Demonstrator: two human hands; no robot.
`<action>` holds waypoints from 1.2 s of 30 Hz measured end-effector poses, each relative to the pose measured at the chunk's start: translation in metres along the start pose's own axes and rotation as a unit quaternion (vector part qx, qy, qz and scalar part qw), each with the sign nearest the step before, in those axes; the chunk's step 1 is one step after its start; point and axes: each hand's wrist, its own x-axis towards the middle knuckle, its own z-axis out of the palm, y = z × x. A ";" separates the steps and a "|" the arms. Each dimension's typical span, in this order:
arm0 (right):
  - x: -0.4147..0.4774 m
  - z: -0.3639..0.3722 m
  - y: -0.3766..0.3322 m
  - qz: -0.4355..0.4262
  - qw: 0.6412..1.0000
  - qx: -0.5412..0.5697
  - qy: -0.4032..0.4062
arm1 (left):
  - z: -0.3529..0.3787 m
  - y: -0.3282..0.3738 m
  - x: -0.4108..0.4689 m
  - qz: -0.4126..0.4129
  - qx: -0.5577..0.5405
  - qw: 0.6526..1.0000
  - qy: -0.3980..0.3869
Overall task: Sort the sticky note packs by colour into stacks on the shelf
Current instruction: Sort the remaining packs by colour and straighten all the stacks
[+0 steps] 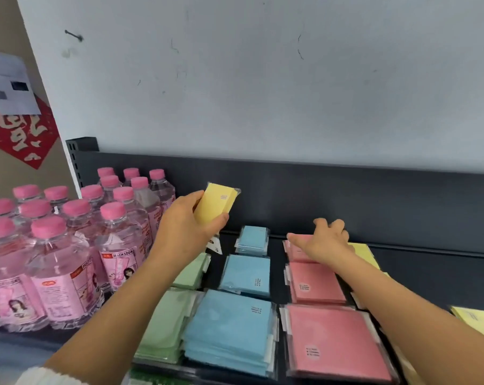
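My left hand holds a yellow sticky note pack in clear wrap, lifted above the shelf. My right hand rests with spread fingers on the rearmost pink pack. Packs lie in colour columns: green stacks on the left, blue stacks beside them, pink stacks to the right, and yellow packs at the far right, partly hidden by my right forearm.
Several pink-capped peach soda bottles crowd the shelf's left side, close to the green stacks. A dark back panel rises behind the packs. A small white tag lies below my left hand.
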 end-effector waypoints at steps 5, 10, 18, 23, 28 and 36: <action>-0.018 -0.037 -0.018 -0.131 0.973 0.187 0.044 | -0.010 0.005 0.012 0.071 -0.004 0.995 -0.074; -0.060 -0.074 -0.026 -0.222 0.900 0.353 -0.125 | 0.009 0.018 0.002 0.247 0.100 0.937 -0.225; -0.088 -0.092 -0.009 -0.189 0.946 0.252 -0.078 | 0.048 0.054 -0.002 0.426 0.155 0.874 -0.174; -0.076 -0.098 0.026 -0.060 0.952 0.297 0.045 | 0.062 0.069 -0.003 0.379 0.103 0.905 -0.161; -0.045 -0.091 0.064 0.095 0.919 0.381 0.032 | 0.085 0.068 -0.011 0.319 0.154 0.865 -0.354; 0.015 -0.064 0.090 0.196 0.899 0.391 -0.016 | 0.106 0.056 -0.021 0.273 0.196 0.843 -0.421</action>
